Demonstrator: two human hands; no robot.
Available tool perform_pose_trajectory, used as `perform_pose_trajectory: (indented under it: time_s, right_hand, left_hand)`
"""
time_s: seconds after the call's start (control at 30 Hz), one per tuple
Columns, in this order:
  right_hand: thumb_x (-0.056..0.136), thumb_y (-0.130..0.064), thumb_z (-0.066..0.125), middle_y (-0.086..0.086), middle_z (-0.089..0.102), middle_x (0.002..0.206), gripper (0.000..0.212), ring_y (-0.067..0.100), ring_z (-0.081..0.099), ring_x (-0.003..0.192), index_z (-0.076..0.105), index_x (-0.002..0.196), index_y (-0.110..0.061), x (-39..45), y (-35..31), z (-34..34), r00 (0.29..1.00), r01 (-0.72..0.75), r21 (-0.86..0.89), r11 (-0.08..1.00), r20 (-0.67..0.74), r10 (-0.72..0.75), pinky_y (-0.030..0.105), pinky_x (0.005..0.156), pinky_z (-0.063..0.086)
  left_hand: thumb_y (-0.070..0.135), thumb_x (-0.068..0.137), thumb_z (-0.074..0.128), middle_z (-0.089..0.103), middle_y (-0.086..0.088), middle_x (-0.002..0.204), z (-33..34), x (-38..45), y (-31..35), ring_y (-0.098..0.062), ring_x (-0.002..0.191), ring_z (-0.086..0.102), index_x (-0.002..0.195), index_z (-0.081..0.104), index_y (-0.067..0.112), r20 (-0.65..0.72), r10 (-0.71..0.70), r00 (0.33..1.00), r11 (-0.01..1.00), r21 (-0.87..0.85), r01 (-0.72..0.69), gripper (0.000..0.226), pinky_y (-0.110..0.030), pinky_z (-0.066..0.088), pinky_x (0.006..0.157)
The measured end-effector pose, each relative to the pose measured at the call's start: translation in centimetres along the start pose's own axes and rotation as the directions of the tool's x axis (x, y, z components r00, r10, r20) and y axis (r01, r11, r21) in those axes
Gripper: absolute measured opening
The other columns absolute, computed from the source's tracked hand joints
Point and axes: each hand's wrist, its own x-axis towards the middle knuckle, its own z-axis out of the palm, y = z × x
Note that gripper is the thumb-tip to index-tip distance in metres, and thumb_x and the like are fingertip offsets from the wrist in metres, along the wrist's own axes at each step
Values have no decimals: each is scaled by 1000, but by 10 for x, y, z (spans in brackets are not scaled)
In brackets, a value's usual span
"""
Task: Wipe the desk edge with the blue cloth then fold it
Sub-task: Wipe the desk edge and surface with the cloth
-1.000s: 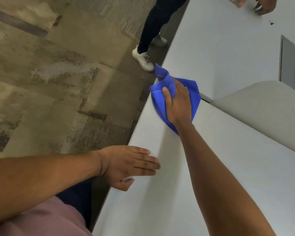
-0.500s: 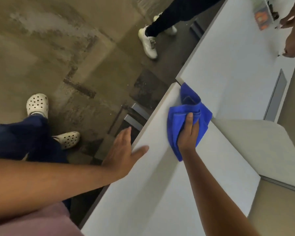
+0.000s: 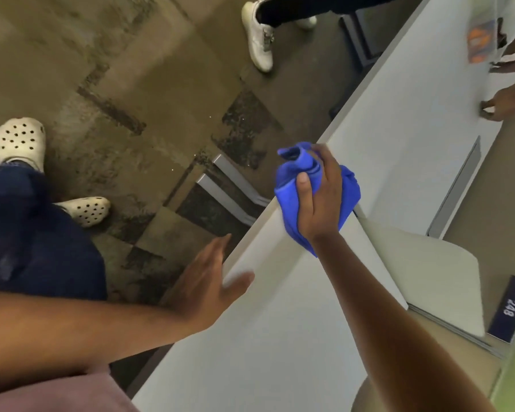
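Observation:
The blue cloth (image 3: 289,185) is bunched in my right hand (image 3: 320,197), which grips it at the far corner of the white desk (image 3: 265,337), over the desk's left edge. Part of the cloth hangs below my wrist and part sticks out above my fingers. My left hand (image 3: 208,281) is open with fingers spread, at the desk's left edge nearer to me; only the thumb lies over the desk top. It holds nothing.
A second white desk (image 3: 399,114) adjoins beyond the corner, where another person's hands (image 3: 500,102) work near an orange packet (image 3: 480,40). That person's white shoe (image 3: 257,37) is on the floor. A beige divider panel (image 3: 428,272) and a label reading 248 (image 3: 509,307) sit right.
My right hand has lifted and bunched the cloth, shifting it out over the desk's edge. My left hand has slid off the top and opened at the edge. The view tilted down.

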Motion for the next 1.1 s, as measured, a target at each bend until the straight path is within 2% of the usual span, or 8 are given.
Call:
perform_pose_trajectory:
  time_s: [0.1,0.17,0.37,0.53,0.7,0.8,0.93,1.1]
  right_hand:
    - [110,-52,35,2,69,129,46,27,59,136,62,127,-18,-2,4,-4,968,251,-188,950,68,-242,47,124,39]
    - [110,-52,32,9,75,111,54,31,63,128,67,109,-12,-2,-8,-5,914,399,-231,887,183,-363,45,127,30]
    - [105,-55,34,9,78,97,62,30,70,95,76,100,-10,-58,-39,4,658,677,-9,736,454,-600,44,115,41]
    - [102,-63,36,8,79,98,68,30,71,90,79,106,-9,-24,-23,0,507,800,35,600,496,-705,44,98,48]
    - [97,-50,51,16,72,86,54,38,66,82,72,92,-1,23,-4,-14,683,703,-108,703,376,-626,43,93,44]
    - [98,-39,55,19,65,77,44,38,62,75,65,82,0,39,-2,-15,849,514,-159,843,234,-474,39,83,43]
    - [99,-29,62,17,71,84,31,35,66,83,68,86,-2,25,-20,-1,981,186,-138,973,-34,-192,36,84,46]
    - [87,-29,59,8,71,131,34,37,49,147,74,108,-7,-16,-58,17,997,-67,-231,971,-45,58,53,125,33]
  left_hand:
    - [87,88,42,34,7,169,-4,2,2,-15,150,41,166,20,29,15,15,1000,999,-32,-15,100,-36,40,121]
    - [77,94,51,35,5,169,-6,3,0,-15,152,40,167,26,24,16,43,999,998,-43,-43,94,-37,38,123]
    - [40,100,63,54,5,150,-11,7,3,-17,144,49,153,47,22,51,241,969,968,-88,-236,58,-39,39,118]
    - [62,94,53,44,1,163,-3,4,-3,-18,154,37,164,35,17,-8,147,989,989,-19,-148,85,-41,20,132]
    - [84,91,41,15,8,177,2,-4,-4,-14,162,7,171,10,23,-13,29,1000,999,41,-28,105,-29,7,123]
    - [67,104,43,6,4,178,-5,-12,-4,-4,158,0,171,10,18,-57,264,963,962,88,-259,89,-30,10,126]
    - [22,102,63,13,-17,176,-14,-28,-17,-38,163,7,163,37,3,137,725,675,624,285,-728,69,-60,30,125]
    - [23,87,68,66,-15,145,-20,-34,-10,-30,148,49,131,75,4,484,815,318,225,241,-944,48,-48,31,126]
